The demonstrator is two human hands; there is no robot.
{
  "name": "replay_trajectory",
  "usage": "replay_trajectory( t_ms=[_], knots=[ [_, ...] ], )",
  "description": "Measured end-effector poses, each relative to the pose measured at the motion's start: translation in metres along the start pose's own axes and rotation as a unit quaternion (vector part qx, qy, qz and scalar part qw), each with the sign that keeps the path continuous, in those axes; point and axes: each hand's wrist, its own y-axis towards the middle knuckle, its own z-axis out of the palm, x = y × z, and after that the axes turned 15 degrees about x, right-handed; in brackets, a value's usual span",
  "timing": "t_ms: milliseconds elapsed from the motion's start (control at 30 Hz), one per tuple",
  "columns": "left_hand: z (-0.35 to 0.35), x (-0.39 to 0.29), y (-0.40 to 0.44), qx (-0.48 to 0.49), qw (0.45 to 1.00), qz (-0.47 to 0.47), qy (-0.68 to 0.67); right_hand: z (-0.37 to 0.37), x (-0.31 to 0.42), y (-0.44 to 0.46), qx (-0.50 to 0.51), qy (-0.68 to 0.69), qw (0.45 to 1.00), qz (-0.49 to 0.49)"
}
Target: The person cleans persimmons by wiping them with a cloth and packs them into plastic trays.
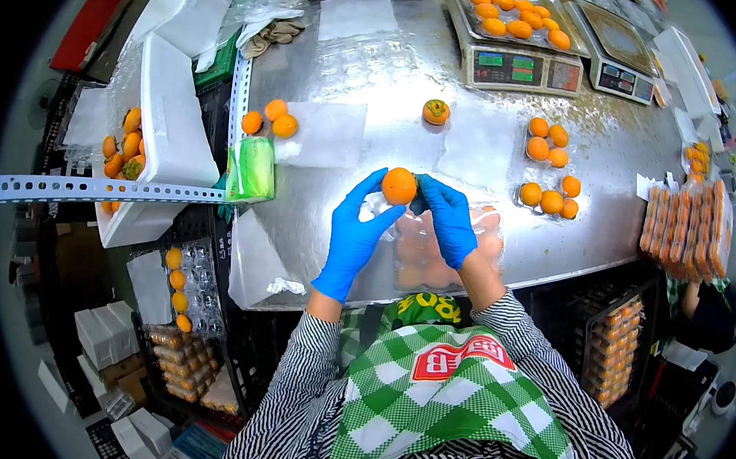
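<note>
An orange persimmon [399, 186] is held up between my two blue-gloved hands over the metal table. My left hand [357, 233] has its thumb and fingers closed on the fruit's left side. My right hand [447, 215] is at the fruit's right side, its fingers bent around something dark that I cannot make out. Below and behind my hands lies a clear plastic tray of persimmons [428, 249], partly covered by my right hand. Another persimmon [436, 111], with its green calyx up, sits alone beyond my hands.
Three persimmons [285, 126] lie at the left near a green and white pack [251, 170]. Small trays of fruit [549, 199] stand at the right. Scales [524, 68] are at the back. A white foam box [175, 114] stands left; stacked packs [686, 228] stand far right beside a person.
</note>
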Motion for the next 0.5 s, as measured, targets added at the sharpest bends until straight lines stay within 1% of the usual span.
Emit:
replay_trajectory(
  t_ms=[133,233,333,433,500],
  knots=[
    [-0.004,0.013,0.006,-0.001,0.999,0.027,0.023,0.018,0.013,0.002,-0.026,-0.021,0.999,-0.031],
    [-0.005,0.013,0.010,0.005,0.999,0.016,0.047,0.015,0.010,0.006,-0.002,-0.077,0.995,-0.067],
    [-0.008,0.017,0.015,0.005,0.999,0.007,0.037,0.012,0.010,0.007,0.018,-0.079,0.996,-0.041],
    [-0.009,0.031,0.018,0.006,0.998,0.000,-0.062,0.013,0.014,0.008,0.005,-0.048,0.997,-0.052],
    [-0.013,0.042,0.022,-0.027,0.999,0.017,-0.010,0.012,0.012,0.009,-0.018,-0.052,0.998,-0.043]
  ],
)
